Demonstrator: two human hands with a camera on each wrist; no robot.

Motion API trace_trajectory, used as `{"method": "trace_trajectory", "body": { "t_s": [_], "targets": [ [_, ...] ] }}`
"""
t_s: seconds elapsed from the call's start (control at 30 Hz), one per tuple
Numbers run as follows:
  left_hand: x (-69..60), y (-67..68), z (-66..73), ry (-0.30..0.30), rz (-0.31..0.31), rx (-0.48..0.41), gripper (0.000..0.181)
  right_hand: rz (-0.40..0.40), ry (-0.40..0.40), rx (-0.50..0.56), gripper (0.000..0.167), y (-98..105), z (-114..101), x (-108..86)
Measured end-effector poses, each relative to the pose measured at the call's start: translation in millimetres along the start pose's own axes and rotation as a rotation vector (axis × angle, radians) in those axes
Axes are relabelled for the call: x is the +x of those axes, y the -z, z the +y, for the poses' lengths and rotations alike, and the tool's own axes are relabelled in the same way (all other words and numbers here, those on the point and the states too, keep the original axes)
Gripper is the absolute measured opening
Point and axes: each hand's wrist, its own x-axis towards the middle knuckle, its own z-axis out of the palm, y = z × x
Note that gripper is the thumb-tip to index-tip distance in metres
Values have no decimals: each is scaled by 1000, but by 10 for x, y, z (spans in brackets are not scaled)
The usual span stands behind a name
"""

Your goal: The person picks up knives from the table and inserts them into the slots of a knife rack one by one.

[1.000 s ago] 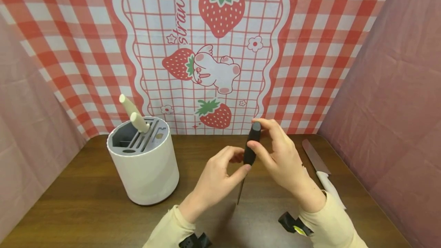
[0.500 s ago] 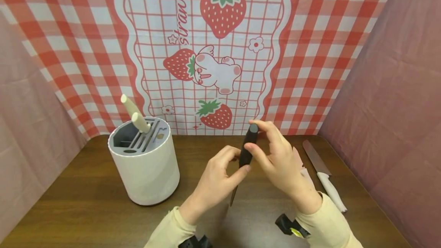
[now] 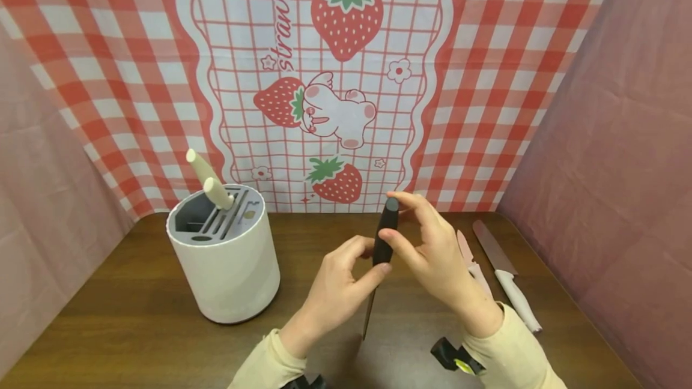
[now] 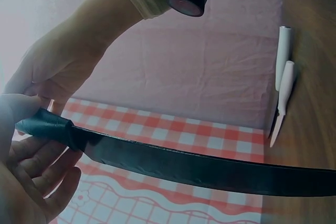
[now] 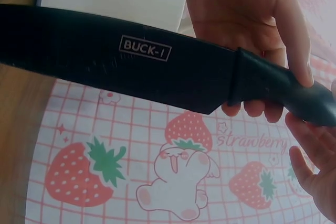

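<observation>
Black-handled and pointing down over the wooden table (image 3: pixel 124 317), well in from its side edges, a BUCK-I chef's knife (image 3: pixel 385 238) is pinched by left hand (image 3: pixel 335 287) and right hand (image 3: pixel 432 251), while a white-handled knife (image 3: pixel 516 299) lies near the right edge.

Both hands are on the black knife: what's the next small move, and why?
Probably shift the black knife left toward the knife block: the left hand and right hand hold it blade-down, and long slots in the block's top look unfilled.

The black knife handle (image 5: pixel 275 87) looks smooth plastic; the table (image 3: pixel 130 317), glossy wood; the backdrop (image 3: pixel 486 77), matt cloth.
</observation>
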Motion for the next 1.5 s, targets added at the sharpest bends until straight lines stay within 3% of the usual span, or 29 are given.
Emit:
{"method": "trace_trajectory", "body": {
  "t_s": [0.4,0.63,0.77,1.03,1.23,1.5],
  "targets": [
    [-31,21,-7,8,-3,-1,17,-3,10,2,55,6,6,-19],
    [-50,25,-1,-5,6,-3,18,-53,-69,-44,53,60,-3,-58],
    [-59,30,-5,-14,18,-18,20,-84,-93,-18,49,87,2,-75],
    [-76,67,3,-28,36,-67,33,-66,-28,91,48,98,55,-88],
    [-64,107,25,-22,58,-79,38,-30,13,65,49,115,109,-114],
    [-67,139,43,5,78,-91,35,-65,-20,18,45,190,167,-182]
  ]
}}
